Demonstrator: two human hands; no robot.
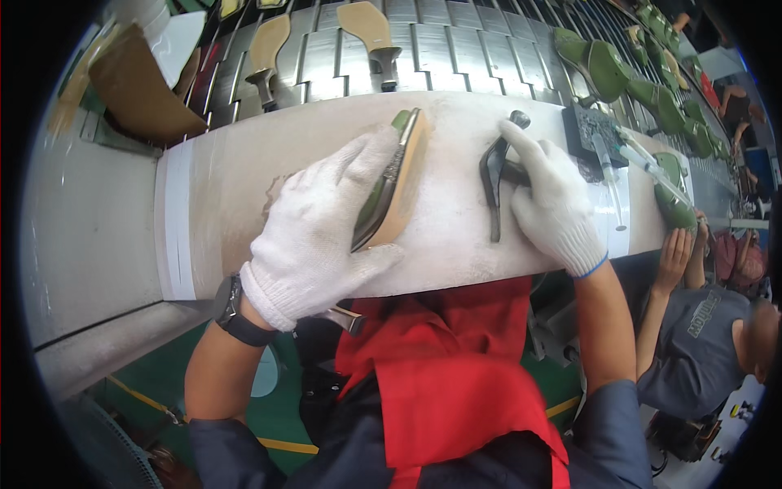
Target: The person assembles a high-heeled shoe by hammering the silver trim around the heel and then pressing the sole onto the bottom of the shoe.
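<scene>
My left hand [322, 208], in a white knit glove, is closed around a high-heeled shoe [415, 167] set on a green last. The shoe is on its side, its tan sole toward the right; the heel [346, 319] pokes out below my wrist, past the table's near edge. To the right, my right hand [558, 200], also gloved, has its fingers and thumb around dark metal shoemaker's pincers [491, 175]. The pincers' rounded head is at the far end and one long curved handle reaches toward me. The palm hides part of the tool.
Heeled tan soles [365, 26] lie on the slatted metal conveyor [440, 49] beyond the worktable [224, 236]. A dark block [582, 130] with syringes [607, 167] stands at right. Green shoe lasts [607, 69] line the right. A co-worker's hand [674, 257] touches another last [669, 191].
</scene>
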